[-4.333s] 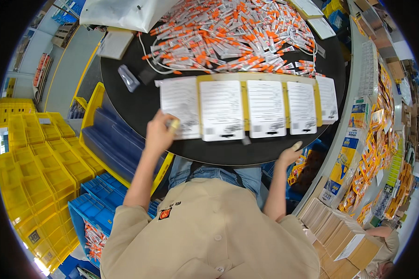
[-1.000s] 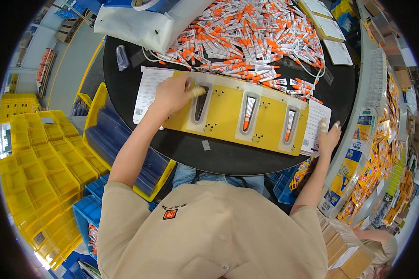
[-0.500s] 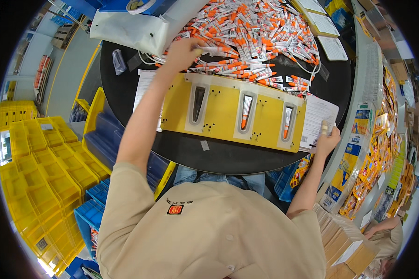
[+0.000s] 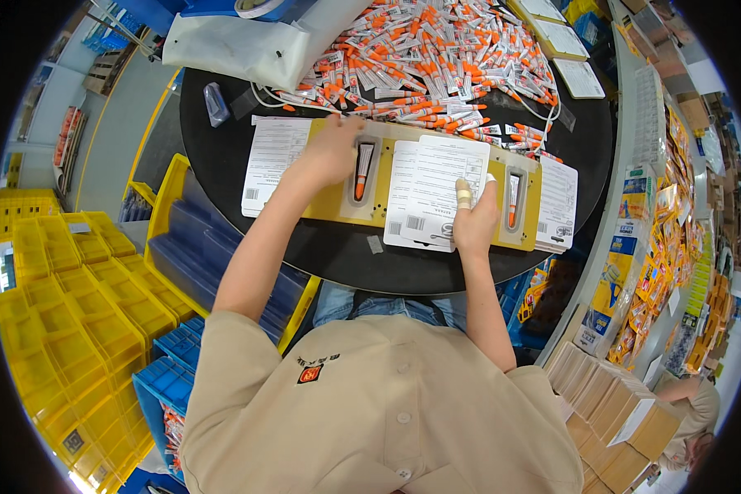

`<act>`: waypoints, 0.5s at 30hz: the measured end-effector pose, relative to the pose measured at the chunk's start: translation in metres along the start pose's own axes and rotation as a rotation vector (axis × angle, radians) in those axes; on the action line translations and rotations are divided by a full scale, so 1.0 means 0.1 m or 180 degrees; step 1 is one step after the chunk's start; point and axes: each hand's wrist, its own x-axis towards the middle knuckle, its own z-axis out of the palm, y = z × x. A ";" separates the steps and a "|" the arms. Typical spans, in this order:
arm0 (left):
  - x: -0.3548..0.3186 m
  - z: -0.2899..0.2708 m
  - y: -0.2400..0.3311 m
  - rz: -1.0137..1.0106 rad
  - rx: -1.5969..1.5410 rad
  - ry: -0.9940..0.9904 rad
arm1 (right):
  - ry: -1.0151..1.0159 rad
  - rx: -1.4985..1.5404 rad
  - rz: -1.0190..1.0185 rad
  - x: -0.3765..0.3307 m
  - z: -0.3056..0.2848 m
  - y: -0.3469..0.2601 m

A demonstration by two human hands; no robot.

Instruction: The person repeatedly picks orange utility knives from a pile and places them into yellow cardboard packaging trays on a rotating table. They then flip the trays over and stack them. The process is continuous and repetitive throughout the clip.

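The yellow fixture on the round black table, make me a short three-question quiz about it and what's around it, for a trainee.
1. Multiple choice: what is the person's right hand touching? A) a blue plastic bin; B) white rectangular printed cards; C) a roll of tape.
2. True or false: each uncovered slot in the long, flat yellow fixture holds a white tube with an orange cap.
3. Short answer: where does the big heap of loose orange-and-white tubes lie relative to the fixture?

Key: 1. B. 2. True. 3. Beyond its far edge, on the side away from the person.
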 end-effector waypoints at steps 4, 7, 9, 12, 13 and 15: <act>-0.27 -0.38 -0.77 -0.0798 0.0633 0.0935 | 0.0007 0.0567 -0.0200 0.06 -0.05 0.10; -0.33 -0.45 -1.06 -0.1675 0.1285 0.0306 | -0.0004 0.0750 -0.0464 0.16 -0.38 0.22; -0.38 -0.54 -1.01 -0.1410 0.1593 0.0091 | 0.0177 0.0022 -0.0383 0.22 -0.66 0.37; -0.47 -0.91 -0.69 -0.1247 0.1667 0.0552 | 0.0160 -0.1825 -0.0584 0.18 -0.77 0.60; -0.56 -1.03 -0.57 -0.0981 0.1323 0.0736 | 0.0018 -0.2667 -0.0606 0.16 -0.74 0.66; -0.67 -1.12 -0.34 -0.0744 0.0657 0.0864 | 0.0023 -0.2909 -0.0833 0.11 -0.61 0.73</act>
